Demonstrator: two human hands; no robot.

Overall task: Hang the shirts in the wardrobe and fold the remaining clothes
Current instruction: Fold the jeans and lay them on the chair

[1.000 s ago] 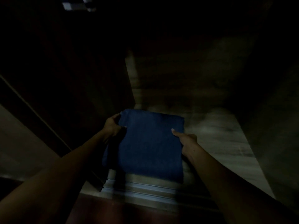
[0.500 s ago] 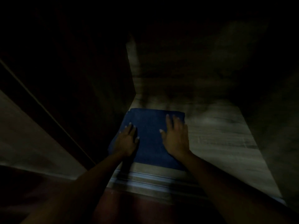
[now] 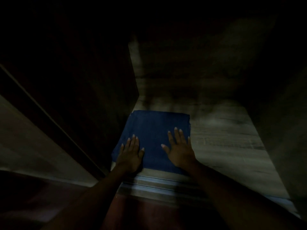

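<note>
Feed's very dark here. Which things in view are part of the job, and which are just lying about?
Part of the job:
- folded blue garment, flat on the wardrobe shelf
- left hand and right hand, both flat on it

Not part of it:
- dark panel at left
- door track along the shelf front
- reddish floor

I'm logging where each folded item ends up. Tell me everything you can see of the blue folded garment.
The blue garment is folded into a flat, roughly square block of plain dark blue cloth, its weave too dim to tell. It lies flat at the left side of the pale wood-grain shelf, near the front lip. The left hand and right hand rest flat on its near half, fingers straight.
</note>
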